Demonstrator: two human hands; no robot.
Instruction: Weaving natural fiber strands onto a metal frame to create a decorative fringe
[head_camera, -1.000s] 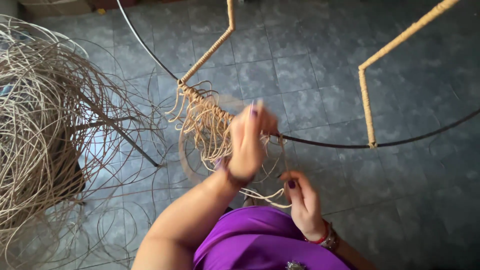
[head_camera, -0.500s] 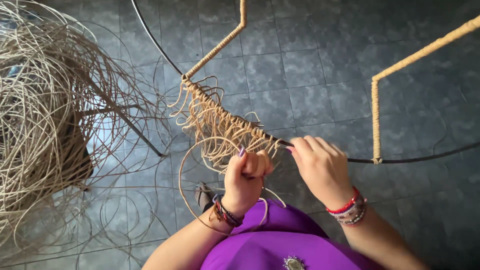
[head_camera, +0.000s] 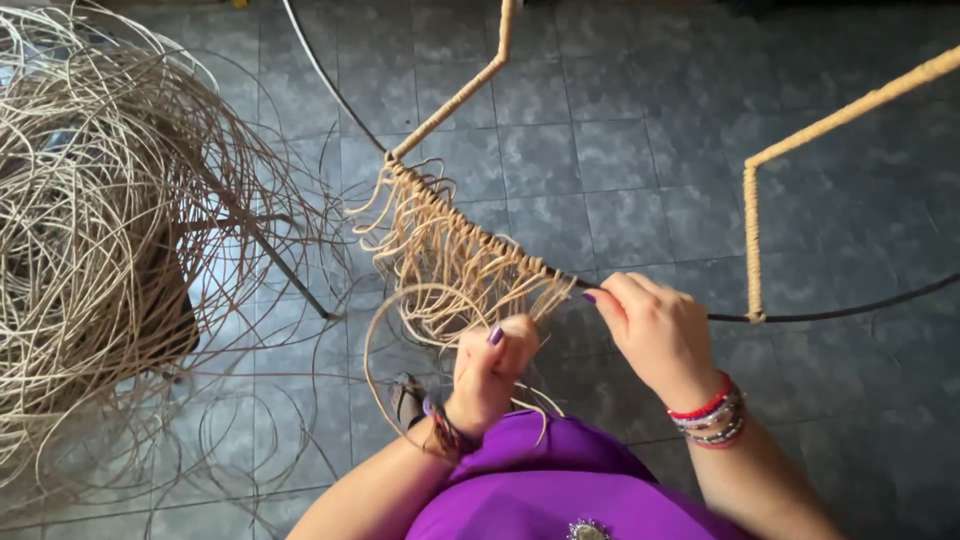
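- Looking down from the head view, a dark metal hoop (head_camera: 830, 312) is seen curving above a grey tiled floor (head_camera: 640, 150), with a row of tan cord knots (head_camera: 470, 235) tied along its left stretch.
- Loose cord ends (head_camera: 440, 290) are seen hanging from the knotted row in a fringe toward the person.
- The left hand (head_camera: 495, 375) is held below the knotted row, its grip clenched on a tan cord strand (head_camera: 385, 330) that loops out to the left and down past the wrist.
- The right hand (head_camera: 655, 330) is laid on the hoop just right of the last knot, its fingertips (head_camera: 600, 297) pinched at the hoop where the knotting ends; whether a cord is caught in that grip cannot be told.
- Beaded bracelets (head_camera: 710, 420) are worn on the right wrist, and a dark band (head_camera: 440, 430) on the left.
- Two cord-wrapped frame bars are seen rising from the hoop: one (head_camera: 460, 95) at the far end of the knots, another (head_camera: 752, 240) well to the right.
- A large tangled heap of tan cord (head_camera: 90, 220) is piled over a dark stand at the floor's left edge, well apart from both hands.
- A purple garment (head_camera: 540, 490) is seen at the bottom edge, and a sandalled foot (head_camera: 405, 398) just left of the left wrist.
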